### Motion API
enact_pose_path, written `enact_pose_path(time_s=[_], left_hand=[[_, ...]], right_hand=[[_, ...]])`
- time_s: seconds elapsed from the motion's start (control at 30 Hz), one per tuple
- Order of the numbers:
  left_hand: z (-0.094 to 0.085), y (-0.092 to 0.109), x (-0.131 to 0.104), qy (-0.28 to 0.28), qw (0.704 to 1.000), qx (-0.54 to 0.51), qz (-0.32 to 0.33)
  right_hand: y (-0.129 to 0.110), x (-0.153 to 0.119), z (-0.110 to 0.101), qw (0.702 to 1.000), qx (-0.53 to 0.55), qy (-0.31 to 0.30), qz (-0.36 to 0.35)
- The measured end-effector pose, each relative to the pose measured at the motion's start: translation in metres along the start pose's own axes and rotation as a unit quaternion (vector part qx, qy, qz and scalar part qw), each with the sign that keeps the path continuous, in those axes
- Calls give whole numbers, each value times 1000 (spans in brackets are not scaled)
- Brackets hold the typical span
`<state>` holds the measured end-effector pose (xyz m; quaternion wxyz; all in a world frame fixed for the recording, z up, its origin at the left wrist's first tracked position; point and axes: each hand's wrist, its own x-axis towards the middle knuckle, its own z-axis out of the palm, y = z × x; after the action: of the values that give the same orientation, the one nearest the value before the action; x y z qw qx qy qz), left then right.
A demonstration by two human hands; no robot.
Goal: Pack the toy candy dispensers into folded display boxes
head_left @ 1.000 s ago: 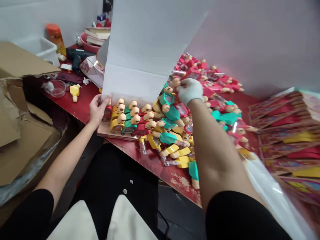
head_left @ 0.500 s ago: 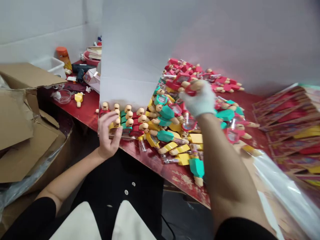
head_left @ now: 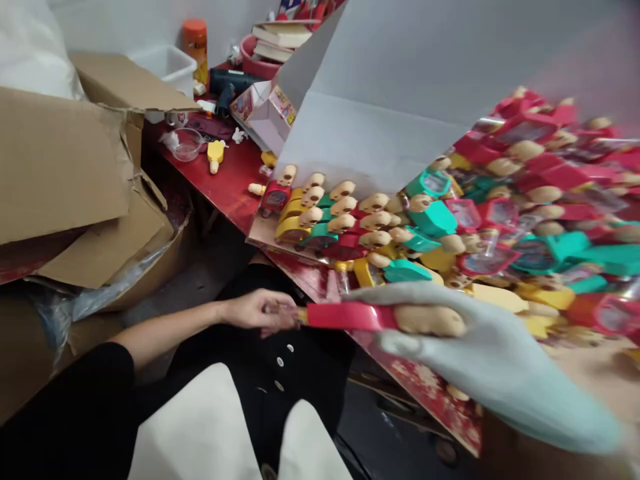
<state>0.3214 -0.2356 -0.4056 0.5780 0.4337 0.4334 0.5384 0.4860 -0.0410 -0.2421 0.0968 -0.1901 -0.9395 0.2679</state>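
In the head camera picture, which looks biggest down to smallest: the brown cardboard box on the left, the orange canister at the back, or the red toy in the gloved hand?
1. Cardboard box, by far the largest.
2. Red toy, though it lies very close to the camera in the right hand.
3. Orange canister, far back, so its true size against the toy is unsure.

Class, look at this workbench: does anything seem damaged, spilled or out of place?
Yes. The red table edge has chipped, worn paint. One yellow toy lies apart from the big toy pile, near a clear bowl. The cardboard box at left is torn and crumpled.
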Motion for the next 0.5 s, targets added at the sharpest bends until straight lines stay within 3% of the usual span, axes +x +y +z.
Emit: enact_pose_path(time_s=[0.07, 0.13, 0.17, 0.23, 0.3, 0.4, 0.5], left_hand=[[-28, -9, -20, 169, 975, 112, 91], [-54, -18, -25, 310, 890, 296, 153], [-65, -22, -22, 339, 842, 387, 161], [-81, -28, -8, 313, 773, 530, 149], [-88, -33, 9, 261, 736, 614, 119], [-88, -39, 23, 242, 707, 660, 71], [-84, -45, 19, 233, 704, 667, 76]], right_hand=[[-28, 19, 11, 996, 17, 91, -16], [-56, 47, 28, 983, -9, 176, -51], [-67, 65, 39, 981, -48, 175, -69], [-81, 104, 62, 984, -135, 89, -78], [-82, 139, 80, 975, -217, -21, -48], [-71, 172, 86, 952, -284, -104, -46], [-61, 182, 80, 939, -289, -160, -89]])
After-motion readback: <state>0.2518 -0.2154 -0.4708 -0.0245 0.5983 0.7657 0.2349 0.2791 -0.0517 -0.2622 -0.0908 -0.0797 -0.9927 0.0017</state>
